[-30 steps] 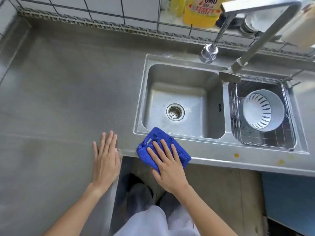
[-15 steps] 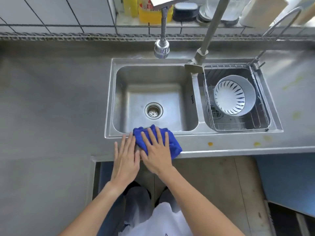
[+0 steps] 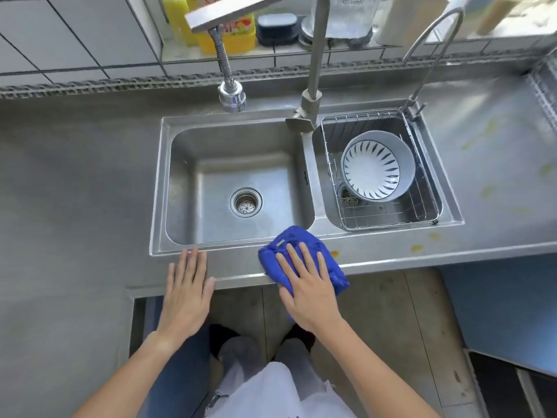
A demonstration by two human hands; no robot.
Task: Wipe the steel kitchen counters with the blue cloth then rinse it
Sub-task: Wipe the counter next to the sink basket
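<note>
Cloth [image 3: 304, 254] lies flat under my spread right hand [image 3: 307, 289] on the surface [image 3: 391, 250] edge, left hand [image 3: 187, 292] flat beside it, and pressing unevenly could slide it off toward me.

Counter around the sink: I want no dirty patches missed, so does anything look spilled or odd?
Yes. Orange-yellow spots sit on the front ledge right of the blue cloth, one small spot right beside it. Fainter yellowish smears mark the counter right of the sink. The right hand presses the cloth short of them.
</note>
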